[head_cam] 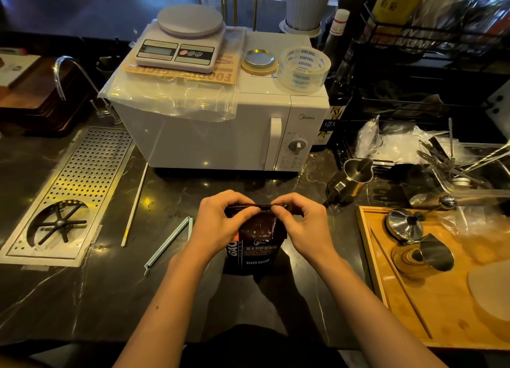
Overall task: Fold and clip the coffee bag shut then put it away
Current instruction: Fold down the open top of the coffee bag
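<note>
A black coffee bag (258, 250) stands upright on the dark marble counter, just in front of me. My left hand (220, 224) pinches the left side of its top edge, and my right hand (306, 225) pinches the right side. The top edge is bent over between my thumbs and fingers. A long pale blue sealing clip (168, 243) lies on the counter left of the bag, apart from my left hand. A thin white rod (135, 204) lies further left.
A white microwave (220, 135) stands behind the bag, carrying a kitchen scale (179, 44) and a tape roll (303, 69). A perforated drip tray (69, 196) is set in the counter at left. At right are a steel pitcher (350, 180) and a wooden tray (430, 285) with metal cups.
</note>
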### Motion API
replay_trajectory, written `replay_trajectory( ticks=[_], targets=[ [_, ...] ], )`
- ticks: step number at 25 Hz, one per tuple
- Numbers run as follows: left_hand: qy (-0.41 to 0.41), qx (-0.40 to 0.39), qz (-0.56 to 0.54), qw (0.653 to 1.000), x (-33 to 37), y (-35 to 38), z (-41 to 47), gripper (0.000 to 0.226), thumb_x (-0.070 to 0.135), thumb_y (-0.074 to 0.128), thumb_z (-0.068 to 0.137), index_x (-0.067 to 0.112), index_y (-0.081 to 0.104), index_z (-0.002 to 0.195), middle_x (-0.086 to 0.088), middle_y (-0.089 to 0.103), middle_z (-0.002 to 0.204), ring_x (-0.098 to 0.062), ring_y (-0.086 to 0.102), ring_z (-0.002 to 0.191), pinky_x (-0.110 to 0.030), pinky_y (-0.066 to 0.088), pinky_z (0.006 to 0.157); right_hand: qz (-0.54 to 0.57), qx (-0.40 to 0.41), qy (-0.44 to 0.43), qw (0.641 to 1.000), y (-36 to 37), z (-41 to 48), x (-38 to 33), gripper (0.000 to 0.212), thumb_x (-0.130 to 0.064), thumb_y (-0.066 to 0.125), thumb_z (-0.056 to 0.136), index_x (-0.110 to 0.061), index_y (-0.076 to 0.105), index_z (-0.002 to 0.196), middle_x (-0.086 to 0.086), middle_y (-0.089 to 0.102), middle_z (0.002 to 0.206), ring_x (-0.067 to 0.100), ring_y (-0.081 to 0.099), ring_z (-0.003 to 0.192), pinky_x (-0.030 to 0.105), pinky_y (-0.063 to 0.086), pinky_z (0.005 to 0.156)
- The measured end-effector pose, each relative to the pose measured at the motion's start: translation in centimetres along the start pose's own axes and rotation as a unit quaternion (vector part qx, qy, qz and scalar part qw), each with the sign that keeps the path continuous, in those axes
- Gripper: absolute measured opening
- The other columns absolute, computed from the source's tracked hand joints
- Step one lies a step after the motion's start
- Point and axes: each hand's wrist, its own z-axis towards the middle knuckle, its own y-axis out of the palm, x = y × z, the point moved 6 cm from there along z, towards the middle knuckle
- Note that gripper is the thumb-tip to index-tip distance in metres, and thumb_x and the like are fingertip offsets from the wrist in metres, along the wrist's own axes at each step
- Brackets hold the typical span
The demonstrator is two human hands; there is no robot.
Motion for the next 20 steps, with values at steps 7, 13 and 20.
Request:
replay_trajectory(
  ticks=[7,13,20],
  targets=[
    [0.013,-0.006,-0.003,1.000,0.2,-0.1,0.0,0.006,0.023,0.076,0.080,0.021,0.075,0.086,0.010,0.068,0.082,-0.005,0.065,0.084,-0.014,0.049,0.072,0.022,-0.044,-0.010,0.999,0.6,0.5,-0.7,0.009,-0.018,0.067,0.089,-0.017,0.075,0.093,-0.003,0.074,0.090,0.009,0.067,0.088,0.026,0.055,0.079],
    [0.016,0.006,-0.011,1.000,-0.1,0.1,-0.2,0.007,0.022,0.076,0.080,0.021,0.076,0.088,0.007,0.069,0.082,-0.008,0.065,0.083,-0.019,0.051,0.073,-0.016,0.005,-0.023,1.000,1.7,0.2,-0.6,0.008,-0.015,0.063,0.090,-0.016,0.067,0.083,-0.003,0.067,0.080,0.009,0.063,0.080,0.026,0.052,0.072],
    [-0.030,0.047,-0.075,0.996,-0.9,0.3,-1.5,0.010,0.021,0.074,0.082,0.026,0.074,0.091,0.010,0.073,0.087,-0.005,0.068,0.090,-0.025,0.055,0.079,-0.032,0.037,-0.020,0.999,2.0,-0.5,0.1,0.010,-0.016,0.060,0.091,-0.018,0.063,0.082,-0.003,0.065,0.080,0.008,0.061,0.078,0.017,0.045,0.070]
  ],
)
